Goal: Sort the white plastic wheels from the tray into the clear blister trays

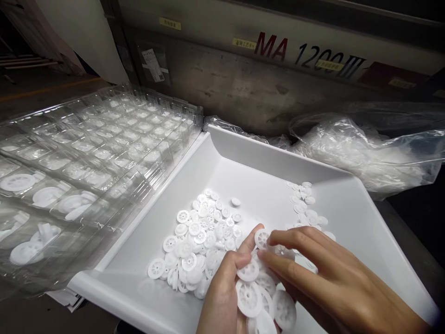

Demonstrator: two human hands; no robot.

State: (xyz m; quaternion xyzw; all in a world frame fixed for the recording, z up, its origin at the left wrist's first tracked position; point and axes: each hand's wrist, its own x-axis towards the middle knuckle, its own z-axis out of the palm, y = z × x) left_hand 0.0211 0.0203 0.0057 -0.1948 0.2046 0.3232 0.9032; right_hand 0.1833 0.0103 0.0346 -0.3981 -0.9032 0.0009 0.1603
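Several white plastic wheels point(249, 298) lie in my left hand point(222, 287), which is cupped round them with the thumb on top, low over the tray. My right hand point(323, 273) reaches in from the right, its fingertips at a small white wheel point(262, 238) near the tips of my left fingers. Beneath and left of my hands, a heap of similar white wheels point(194, 250) rests in the white tray point(167, 167). A smaller group of wheels point(302, 199) lies along the tray's right part, partly hidden by my right hand.
Clear plastic compartment trays point(104, 153) holding white parts stand on the left, against the white tray's edge. A clear plastic bag point(365, 153) of white pieces lies behind right. A machine panel point(225, 88) marked MA 1200 III rises behind. Papers point(67, 299) show at lower left.
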